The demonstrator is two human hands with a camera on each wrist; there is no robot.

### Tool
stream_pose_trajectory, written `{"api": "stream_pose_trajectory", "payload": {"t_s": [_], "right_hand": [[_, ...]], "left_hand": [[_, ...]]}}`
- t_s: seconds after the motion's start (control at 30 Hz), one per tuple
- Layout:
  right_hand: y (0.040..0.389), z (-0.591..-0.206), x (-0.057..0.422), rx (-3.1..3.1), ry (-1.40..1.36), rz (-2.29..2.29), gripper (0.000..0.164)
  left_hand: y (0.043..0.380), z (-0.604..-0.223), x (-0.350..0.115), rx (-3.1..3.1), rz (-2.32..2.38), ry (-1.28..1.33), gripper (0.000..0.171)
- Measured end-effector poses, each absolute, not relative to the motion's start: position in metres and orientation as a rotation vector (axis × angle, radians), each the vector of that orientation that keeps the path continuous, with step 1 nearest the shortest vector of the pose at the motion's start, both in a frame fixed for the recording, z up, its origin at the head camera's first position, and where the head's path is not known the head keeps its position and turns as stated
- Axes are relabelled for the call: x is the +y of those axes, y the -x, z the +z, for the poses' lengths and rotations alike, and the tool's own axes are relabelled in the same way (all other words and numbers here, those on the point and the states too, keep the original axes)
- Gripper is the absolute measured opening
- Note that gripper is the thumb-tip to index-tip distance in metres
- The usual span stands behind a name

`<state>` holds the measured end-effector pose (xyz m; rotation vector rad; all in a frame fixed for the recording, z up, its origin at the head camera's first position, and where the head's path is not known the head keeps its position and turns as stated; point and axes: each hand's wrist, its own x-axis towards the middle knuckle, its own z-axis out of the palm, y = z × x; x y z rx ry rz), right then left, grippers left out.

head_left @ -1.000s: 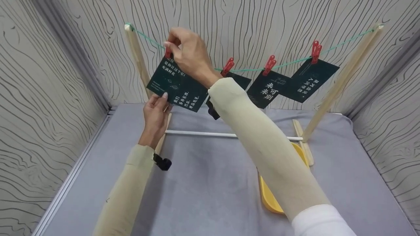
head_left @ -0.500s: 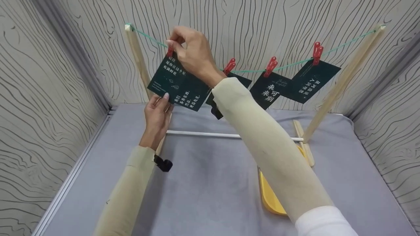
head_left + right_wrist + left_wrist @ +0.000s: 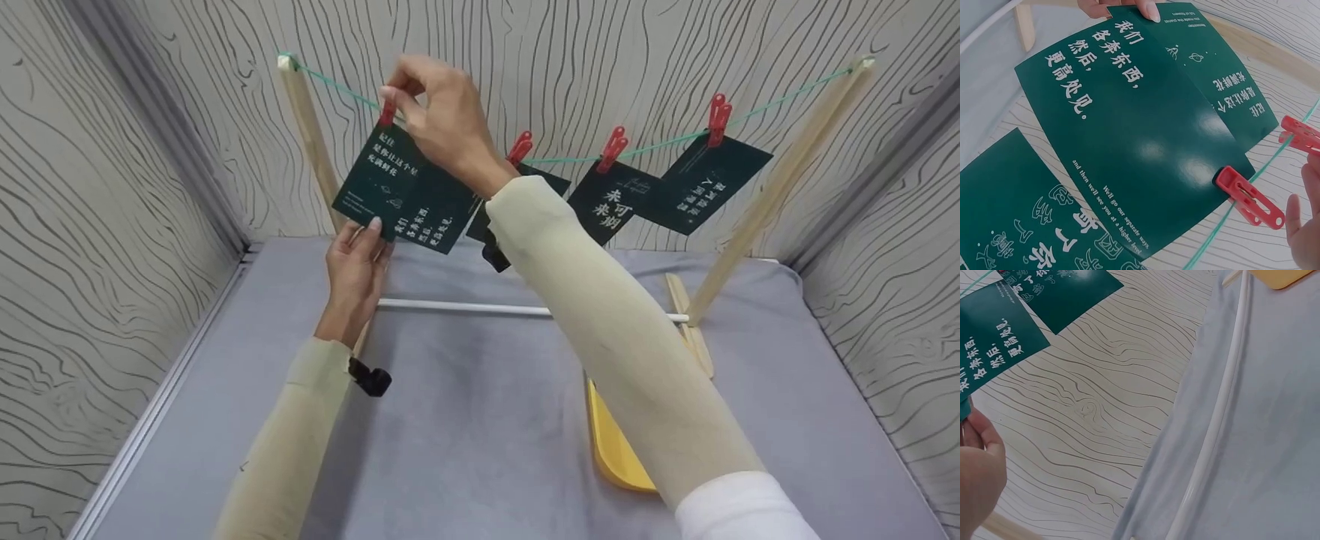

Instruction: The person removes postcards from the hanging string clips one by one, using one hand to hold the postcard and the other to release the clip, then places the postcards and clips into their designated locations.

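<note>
My left hand (image 3: 352, 274) pinches the lower edge of a dark green card (image 3: 375, 172) with white writing, thumb in front. At that card's top corner, my right hand (image 3: 450, 112) pinches a red clothespin (image 3: 1300, 135) by its handles, beside the green string (image 3: 1266, 166). Whether its jaws bite the card, I cannot tell. A second green card (image 3: 1129, 129) overlaps the first and hangs from another red clothespin (image 3: 1247, 194) in the right wrist view. In the head view my right hand and forearm hide that clothespin.
Farther right along the string hang more cards (image 3: 705, 184), each under a red clothespin (image 3: 718, 120). Wooden posts (image 3: 780, 195) hold the string, joined low down by a white rod (image 3: 465, 306). A yellow tray (image 3: 619, 457) lies partly under my right forearm on grey cloth.
My right hand has risen slightly with the clothespin, and more of the first card's top writing shows. The left hand keeps its pinch nearly in place.
</note>
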<state>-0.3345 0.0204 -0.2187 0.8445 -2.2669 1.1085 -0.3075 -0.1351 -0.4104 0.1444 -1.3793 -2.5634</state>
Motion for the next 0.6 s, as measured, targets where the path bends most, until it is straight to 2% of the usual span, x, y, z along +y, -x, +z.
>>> {"api": "stream_pose_trajectory", "payload": {"t_s": [0.6], "right_hand": [[0.334, -0.220, 0.032, -2.220, -0.827, 1.063, 0.017]], "left_hand": [[0.308, -0.420, -0.137, -1.269, -2.610, -0.181, 0.014]]}}
